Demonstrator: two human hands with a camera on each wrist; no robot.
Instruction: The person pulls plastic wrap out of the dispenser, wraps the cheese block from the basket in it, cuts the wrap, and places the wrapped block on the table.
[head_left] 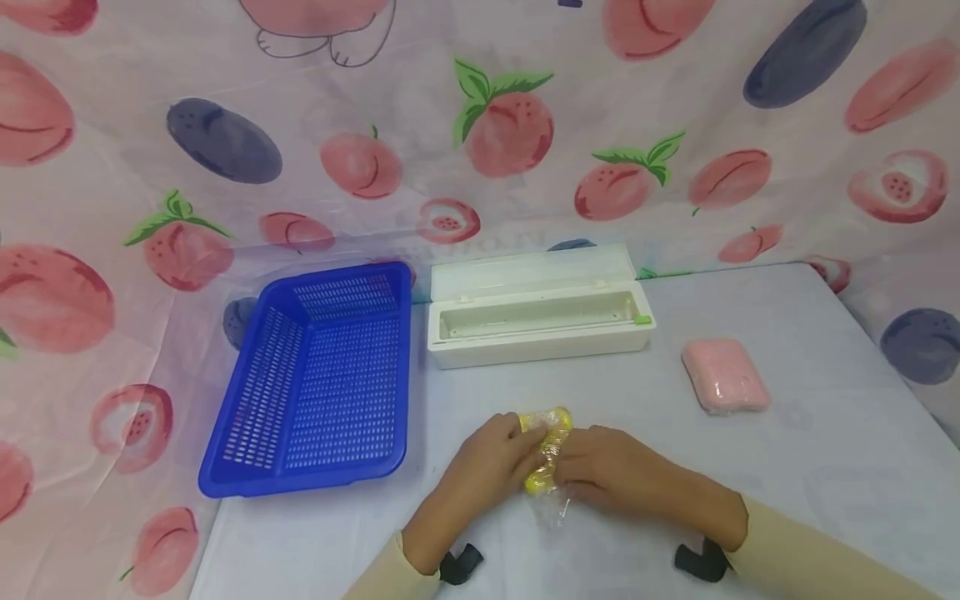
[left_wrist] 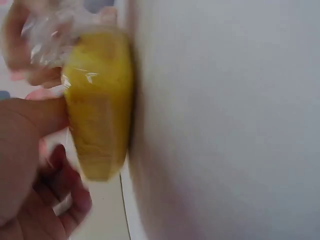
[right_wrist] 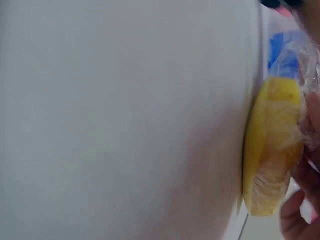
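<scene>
Close over the white table lies a yellow block (head_left: pixel 556 419) with rounded corners, wrapped in clear plastic film (head_left: pixel 552 508). My left hand (head_left: pixel 483 458) holds the block from its left side; in the left wrist view its thumb (left_wrist: pixel 42 115) presses on the yellow block (left_wrist: pixel 102 100). On the other side, my right hand (head_left: pixel 622 471) has bent fingers at the block and pinches loose film. Crumpled film (left_wrist: pixel 50 37) bunches at that hand in the left wrist view. In the right wrist view the film lies wrinkled over the yellow block (right_wrist: pixel 270 145). Some fingertips are hidden.
Behind the hands stands a long white dispenser box (head_left: pixel 540 354), its lid (head_left: pixel 532 273) raised, with a green slider (head_left: pixel 642 320) at the right end. A blue mesh basket (head_left: pixel 401 392) stands left. A pink film-wrapped block (head_left: pixel 725 375) lies right. Fruit-patterned cloth (head_left: pixel 420 108) hangs behind.
</scene>
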